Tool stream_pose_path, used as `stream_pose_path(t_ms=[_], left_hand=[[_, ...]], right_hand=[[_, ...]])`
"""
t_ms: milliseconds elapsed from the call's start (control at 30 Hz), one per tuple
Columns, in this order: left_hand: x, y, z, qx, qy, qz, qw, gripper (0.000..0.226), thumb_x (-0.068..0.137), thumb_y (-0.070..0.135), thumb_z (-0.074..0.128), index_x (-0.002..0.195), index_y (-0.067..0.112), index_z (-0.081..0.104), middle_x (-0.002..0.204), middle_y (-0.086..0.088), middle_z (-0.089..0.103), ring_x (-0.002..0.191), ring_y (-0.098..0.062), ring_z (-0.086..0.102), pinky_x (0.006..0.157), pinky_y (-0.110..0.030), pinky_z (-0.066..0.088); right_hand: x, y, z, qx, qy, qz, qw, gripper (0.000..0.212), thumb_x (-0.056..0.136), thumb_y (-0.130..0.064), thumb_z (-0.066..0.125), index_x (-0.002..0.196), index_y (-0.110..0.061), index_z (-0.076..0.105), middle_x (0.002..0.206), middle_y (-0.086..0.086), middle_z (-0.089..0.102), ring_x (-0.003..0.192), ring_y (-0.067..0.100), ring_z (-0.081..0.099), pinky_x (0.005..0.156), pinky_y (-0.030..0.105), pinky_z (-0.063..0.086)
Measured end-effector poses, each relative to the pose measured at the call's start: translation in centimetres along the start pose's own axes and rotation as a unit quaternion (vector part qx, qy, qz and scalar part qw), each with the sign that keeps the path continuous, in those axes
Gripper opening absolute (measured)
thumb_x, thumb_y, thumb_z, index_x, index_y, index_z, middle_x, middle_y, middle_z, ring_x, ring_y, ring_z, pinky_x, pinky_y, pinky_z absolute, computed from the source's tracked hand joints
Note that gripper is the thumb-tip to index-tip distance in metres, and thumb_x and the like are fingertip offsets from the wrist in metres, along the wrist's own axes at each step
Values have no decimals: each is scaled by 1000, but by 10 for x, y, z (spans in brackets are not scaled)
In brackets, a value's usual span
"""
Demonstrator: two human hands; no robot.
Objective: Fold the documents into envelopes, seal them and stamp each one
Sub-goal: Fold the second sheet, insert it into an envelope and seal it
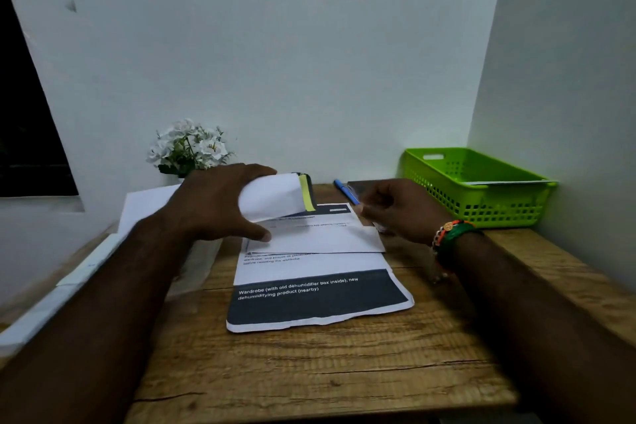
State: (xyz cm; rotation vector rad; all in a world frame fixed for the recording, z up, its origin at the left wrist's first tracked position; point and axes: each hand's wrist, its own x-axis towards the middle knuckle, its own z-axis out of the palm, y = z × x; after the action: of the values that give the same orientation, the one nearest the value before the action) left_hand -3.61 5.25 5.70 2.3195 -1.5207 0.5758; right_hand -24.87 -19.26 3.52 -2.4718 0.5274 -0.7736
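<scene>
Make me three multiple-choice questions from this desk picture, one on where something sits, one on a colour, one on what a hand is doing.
1. Where does the green plastic basket stand on the wooden table?
A. far right corner
B. near left edge
C. centre

2. What colour is the pen beyond the printed documents?
A. red
B. blue
C. black

3. What is the left hand doing?
A. lying flat on bare wood
B. curling the far end of a sheet over
C. holding the pen

Answers: 1 A, it sits by the right wall. 2 B, its barrel is blue. 3 B, fingers wrap the rolled paper edge.
</scene>
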Motion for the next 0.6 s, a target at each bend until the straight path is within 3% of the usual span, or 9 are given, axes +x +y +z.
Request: stream_pose_path(t_ms=[67, 133, 200, 300, 400, 467, 533, 600], left_hand=[[-1, -7, -2, -9, -33, -18, 999, 108, 46, 73, 88, 142, 48, 46, 140, 22, 56, 127, -9, 52, 96, -32, 39], [-1, -11, -3, -31, -45, -29, 998, 108, 46, 66, 93, 143, 45, 48, 141, 20, 56, 125, -7, 50, 90, -30, 35], [-1, -12, -3, -49, -51, -37, 997, 110, 47, 62, 95, 144, 43, 48, 143, 19, 54, 125, -6, 47, 89, -29, 32], [-2, -11, 0, -55, -46, -37, 997, 116, 45, 65, 94, 147, 44, 43, 148, 18, 51, 135, -12, 45, 98, -36, 35], [-2, -9, 2, -53, -37, -47, 997, 118, 46, 65, 93, 149, 46, 39, 151, 17, 48, 139, -15, 42, 106, -40, 33], [-3, -10, 2, -47, -24, -51, 997, 121, 44, 68, 92, 150, 48, 37, 151, 18, 48, 140, -15, 42, 109, -43, 32], [-4, -10, 3, -42, -9, -54, 998, 122, 43, 70, 91, 150, 49, 35, 149, 18, 50, 138, -15, 45, 109, -42, 34], [-4, -10, 4, -40, 0, -55, 998, 122, 43, 71, 90, 150, 50, 34, 148, 16, 52, 135, -18, 48, 108, -44, 37]], right_hand=[[-2, 4, 1, -63, -77, -3, 995, 20, 81, -45, 78, 88, -31, 66, 83, -16, 62, 79, 4, 58, 67, 15, 39], [-3, 5, 5, -89, -138, 10, 986, 44, 76, -48, 81, 113, -28, 66, 101, -14, 63, 95, 7, 59, 79, 17, 45], [-2, 6, 8, -92, -157, 29, 983, 60, 72, -48, 84, 124, -27, 63, 115, -10, 64, 106, 10, 60, 95, 25, 49], [0, 8, 9, -74, -158, 40, 984, 65, 68, -45, 88, 126, -28, 63, 116, -8, 64, 109, 11, 61, 100, 30, 49], [2, 12, 9, -36, -137, 38, 989, 49, 70, -33, 90, 114, -27, 69, 108, -8, 66, 102, 8, 62, 93, 26, 49], [2, 11, 4, 34, -95, 33, 994, 26, 77, -15, 84, 100, -20, 73, 94, -4, 69, 83, 6, 63, 75, 21, 49], [4, 12, -2, 127, -22, 56, 990, 12, 83, -3, 76, 91, -11, 73, 78, 1, 68, 62, 3, 58, 55, 19, 47], [7, 16, -9, 179, 63, 80, 979, 10, 86, -1, 71, 87, -11, 70, 72, -3, 64, 59, 2, 53, 49, 14, 41]])
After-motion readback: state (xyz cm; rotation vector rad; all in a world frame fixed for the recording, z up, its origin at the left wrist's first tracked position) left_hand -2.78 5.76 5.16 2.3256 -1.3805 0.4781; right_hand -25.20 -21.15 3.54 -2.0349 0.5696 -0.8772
